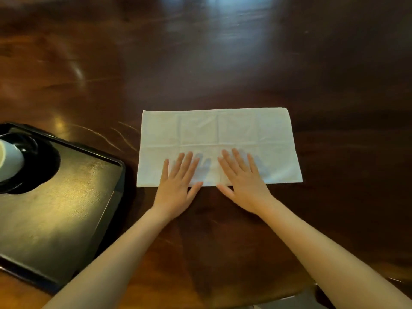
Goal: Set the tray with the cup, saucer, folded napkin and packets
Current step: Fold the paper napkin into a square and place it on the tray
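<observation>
Both hands lie flat with fingers spread, holding nothing: the left hand (177, 186) and right hand (242, 184) press the near edge of the white napkin (219, 132), folded to a long rectangle on the wooden table (223, 52). Much bare table lies beyond. At the left edge, the dark tray (73, 197) carries a black saucer (42, 166) with a white cup (10, 160), both cut off by the frame.

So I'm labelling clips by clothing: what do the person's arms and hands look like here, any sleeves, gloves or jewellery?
Both arms are bare from the bottom edge of the picture up to the wrists; no sleeve shows. The left hand and right hand are bare too, without gloves. No ring, watch or bracelet can be seen on either, and the nails look short and unpainted, though the picture is a little soft.
</observation>
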The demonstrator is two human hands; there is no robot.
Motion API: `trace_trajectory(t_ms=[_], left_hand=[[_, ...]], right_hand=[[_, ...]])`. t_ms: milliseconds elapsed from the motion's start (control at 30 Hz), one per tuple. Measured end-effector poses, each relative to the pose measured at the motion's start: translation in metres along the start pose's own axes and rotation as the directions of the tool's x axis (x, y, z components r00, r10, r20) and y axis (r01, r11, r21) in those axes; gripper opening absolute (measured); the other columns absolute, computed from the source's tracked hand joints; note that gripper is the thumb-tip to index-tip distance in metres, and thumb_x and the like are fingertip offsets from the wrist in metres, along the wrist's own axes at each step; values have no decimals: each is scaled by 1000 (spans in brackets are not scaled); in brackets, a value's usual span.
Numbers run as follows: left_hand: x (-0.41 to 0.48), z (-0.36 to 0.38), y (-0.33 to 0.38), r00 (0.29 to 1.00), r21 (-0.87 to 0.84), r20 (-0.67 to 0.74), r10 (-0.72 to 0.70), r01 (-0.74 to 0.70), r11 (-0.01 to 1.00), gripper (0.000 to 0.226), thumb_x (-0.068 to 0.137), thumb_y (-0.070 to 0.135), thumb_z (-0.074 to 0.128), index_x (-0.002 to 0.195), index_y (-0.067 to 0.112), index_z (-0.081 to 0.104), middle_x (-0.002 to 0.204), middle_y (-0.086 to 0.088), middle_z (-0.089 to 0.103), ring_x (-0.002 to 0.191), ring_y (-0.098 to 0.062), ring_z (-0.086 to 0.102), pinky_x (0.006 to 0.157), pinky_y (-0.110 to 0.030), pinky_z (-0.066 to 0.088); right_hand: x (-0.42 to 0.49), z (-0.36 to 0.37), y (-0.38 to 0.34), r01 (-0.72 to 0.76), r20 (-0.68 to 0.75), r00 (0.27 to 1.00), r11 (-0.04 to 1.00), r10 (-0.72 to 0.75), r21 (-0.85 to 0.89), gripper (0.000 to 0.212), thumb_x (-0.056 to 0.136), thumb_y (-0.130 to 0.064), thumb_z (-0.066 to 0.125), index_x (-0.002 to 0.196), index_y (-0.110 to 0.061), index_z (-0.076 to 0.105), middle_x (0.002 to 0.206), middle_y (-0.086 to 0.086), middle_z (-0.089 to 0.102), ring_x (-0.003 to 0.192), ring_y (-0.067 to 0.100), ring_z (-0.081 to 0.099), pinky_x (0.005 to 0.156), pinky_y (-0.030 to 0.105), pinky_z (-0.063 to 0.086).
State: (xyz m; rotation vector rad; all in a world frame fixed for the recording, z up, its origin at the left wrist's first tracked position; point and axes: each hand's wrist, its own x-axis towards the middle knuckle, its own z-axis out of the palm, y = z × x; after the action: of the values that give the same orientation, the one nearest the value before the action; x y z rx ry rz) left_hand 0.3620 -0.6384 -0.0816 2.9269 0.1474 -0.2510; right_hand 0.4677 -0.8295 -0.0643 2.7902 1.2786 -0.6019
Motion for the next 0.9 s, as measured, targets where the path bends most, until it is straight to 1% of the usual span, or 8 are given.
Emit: trace_trajectory(t_ms=[133, 200, 300, 367, 500, 600, 667, 900], left_hand=[[-28, 2, -41, 991, 98, 78, 110, -118, 988, 62, 95, 55, 7, 150, 26, 9, 158, 2, 12, 146, -17, -9, 115, -51, -2], [-32, -7, -54, 987, 154, 39, 155, -160, 975, 52, 100, 39, 26, 147, 17, 26, 154, -5, 28, 146, -25, 10, 116, -52, 14], [-35, -16, -63, 982, 235, 26, 186, -187, 954, 66, 77, -3, 68, 137, 3, 42, 141, -19, 47, 131, -39, 42, 104, -52, 36], [-36, -22, -64, 982, 286, 62, 180, -190, 939, 73, 67, -10, 74, 134, -1, 46, 137, -22, 51, 125, -40, 49, 99, -51, 43], [-39, -32, -66, 991, 382, -3, 137, -125, 915, 72, 52, -16, 80, 120, -7, 58, 119, -25, 64, 109, -37, 63, 87, -45, 53], [-49, -40, -68, 997, 141, -73, 9, 2, 990, 57, 66, -20, 67, 119, -3, 60, 120, -22, 65, 109, -36, 64, 86, -44, 54], [-53, -50, -68, 993, -63, -69, -97, 93, 994, 37, 85, -9, 53, 117, 6, 64, 117, -13, 68, 107, -33, 64, 88, -40, 52], [-41, -100, -70, 935, -571, 153, -320, 348, 743, 12, 91, 23, 58, 95, 17, 67, 86, 5, 64, 82, -10, 59, 69, -18, 42]], right_hand=[[-33, 18, 30, 42, 12, 999, 999, -42, 9, 73, 85, -62, 7, 149, -28, -1, 155, -9, -14, 144, 18, -16, 116, 48, -9], [-40, 17, 49, 15, -31, 999, 999, -14, 44, 68, 88, -56, 13, 149, -27, 8, 156, -8, -4, 145, 17, -7, 118, 42, -4], [-49, 17, 73, 21, -146, 989, 999, -25, -33, 51, 93, -19, 42, 142, -9, 33, 148, 12, 38, 138, 28, 34, 113, 42, 28], [-56, 18, 85, -2, -204, 979, 999, -7, -44, 63, 74, 13, 64, 133, -1, 47, 136, 18, 52, 126, 33, 50, 105, 44, 38], [-72, 7, 106, -89, -307, 948, 996, 86, 7, 61, 61, 23, 69, 118, 1, 62, 122, 20, 63, 110, 34, 63, 87, 45, 53], [-78, -10, 115, -157, -298, 935, 977, 194, 145, 32, 81, 2, 64, 111, -7, 67, 109, 14, 70, 98, 32, 68, 84, 40, 55], [-77, -26, 123, -248, -182, 934, 924, 308, 292, 24, 93, -13, 53, 113, -13, 66, 107, 8, 71, 97, 27, 67, 85, 37, 54], [-63, -90, 161, -406, 213, 900, 555, 380, 726, 15, 89, -24, 59, 96, -14, 67, 99, 4, 65, 95, 17, 61, 81, 30, 46]])
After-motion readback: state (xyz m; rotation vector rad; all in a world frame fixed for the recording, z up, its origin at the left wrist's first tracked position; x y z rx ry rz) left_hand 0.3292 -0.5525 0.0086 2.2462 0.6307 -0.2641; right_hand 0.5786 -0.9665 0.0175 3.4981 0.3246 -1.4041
